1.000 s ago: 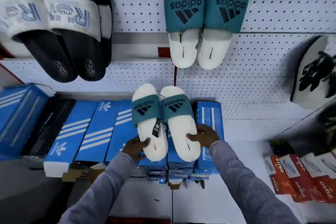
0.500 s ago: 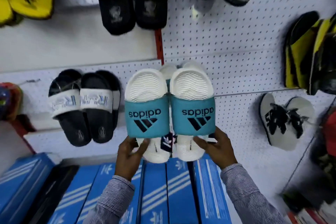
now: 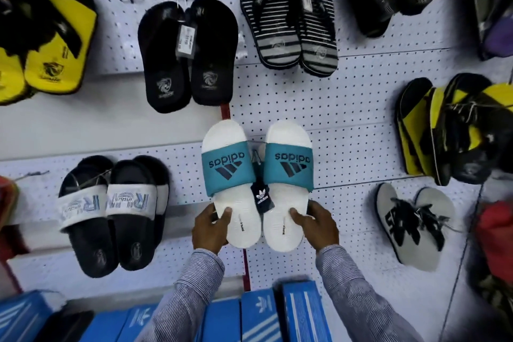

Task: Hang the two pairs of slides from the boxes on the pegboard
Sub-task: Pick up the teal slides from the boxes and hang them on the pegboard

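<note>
Boxes: a row of blue shoe boxes (image 3: 258, 319) is standing along the bottom edge, lids shut, so whatever is inside is not showing (white stripes and a trefoil mark are on the lids).
Slides: a white pair of slides (image 3: 256, 186) with teal bands is being held toes-up against the white pegboard (image 3: 347, 119), at its middle, the two slides side by side with a small gap.
Left hand: the left hand (image 3: 209, 226) is grasping the heel of the left slide, thumb lying on the footbed.
Right hand: the right hand (image 3: 319, 223) is gripping the heel of the right slide the same way.
Tag: a dark hang tag (image 3: 261, 197) is dangling between the two slides.
Neighbours: a black-and-white pair (image 3: 111, 211) is hanging to the left, a black pair (image 3: 188, 53) and a striped pair (image 3: 288, 22) above.
Hard to make out: whether the slides are on a hook cannot be told; footwear at both side edges is cut off and blurring.
</note>
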